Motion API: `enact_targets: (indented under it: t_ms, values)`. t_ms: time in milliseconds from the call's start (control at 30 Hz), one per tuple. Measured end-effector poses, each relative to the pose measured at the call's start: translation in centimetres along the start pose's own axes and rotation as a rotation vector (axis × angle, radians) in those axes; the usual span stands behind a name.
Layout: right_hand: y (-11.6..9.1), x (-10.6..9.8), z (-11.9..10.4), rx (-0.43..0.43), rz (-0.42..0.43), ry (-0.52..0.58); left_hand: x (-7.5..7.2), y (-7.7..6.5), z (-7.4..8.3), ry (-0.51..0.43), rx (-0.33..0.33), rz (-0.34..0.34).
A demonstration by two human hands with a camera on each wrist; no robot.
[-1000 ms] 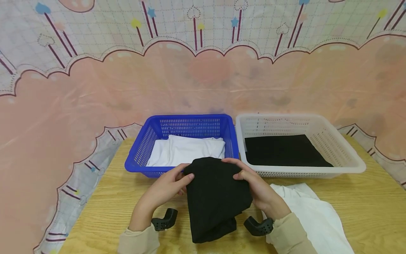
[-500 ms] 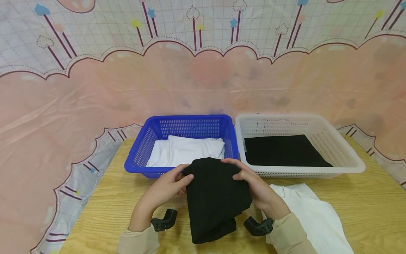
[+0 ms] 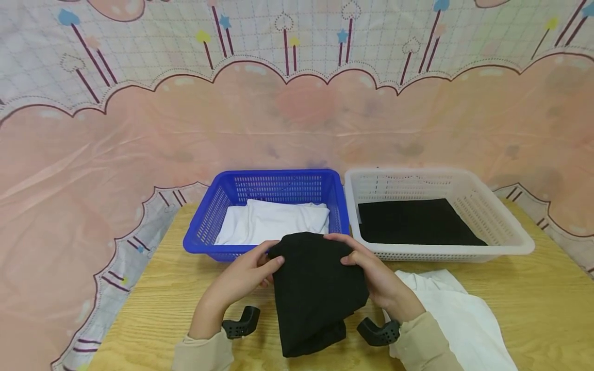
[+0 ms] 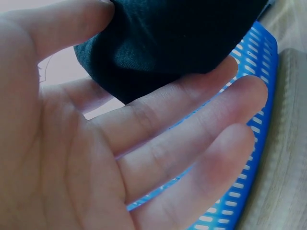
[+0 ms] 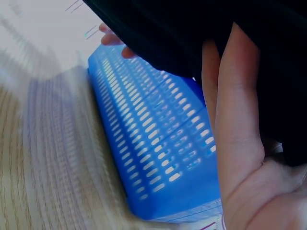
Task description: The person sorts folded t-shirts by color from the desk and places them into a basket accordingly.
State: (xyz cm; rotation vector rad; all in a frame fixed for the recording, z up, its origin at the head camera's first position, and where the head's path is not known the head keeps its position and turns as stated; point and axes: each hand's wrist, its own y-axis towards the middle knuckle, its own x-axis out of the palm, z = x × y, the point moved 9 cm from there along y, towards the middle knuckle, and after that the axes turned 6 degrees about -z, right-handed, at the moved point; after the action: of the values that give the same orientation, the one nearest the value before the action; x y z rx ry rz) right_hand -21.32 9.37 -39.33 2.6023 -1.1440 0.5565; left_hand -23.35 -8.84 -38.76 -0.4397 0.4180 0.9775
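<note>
A folded black cloth hangs in front of the blue basket, held up at its two upper corners. My left hand pinches its left corner, thumb in front and fingers behind. In the left wrist view the thumb and index finger grip the black fabric, while the other fingers stretch out below. My right hand pinches the right corner, its thumb on the front face. Dark fabric covers part of that hand in the right wrist view. The cloth's lower edge sags unevenly.
Behind the cloth stands a blue basket with folded white cloth inside. Right of it, a white basket holds a flat black cloth. White fabric lies on the wooden table, by the right forearm.
The hands and the black cloth keep the same pose. Only the head view shifts very slightly.
</note>
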Motion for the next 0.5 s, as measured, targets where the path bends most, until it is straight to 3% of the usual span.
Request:
enact_targets:
  t_ms: [500]
  values:
    - [0.07, 0.04, 0.20, -0.002, -0.009, -0.012, 0.03, 0.05, -0.31, 0.013, -0.021, 0.006]
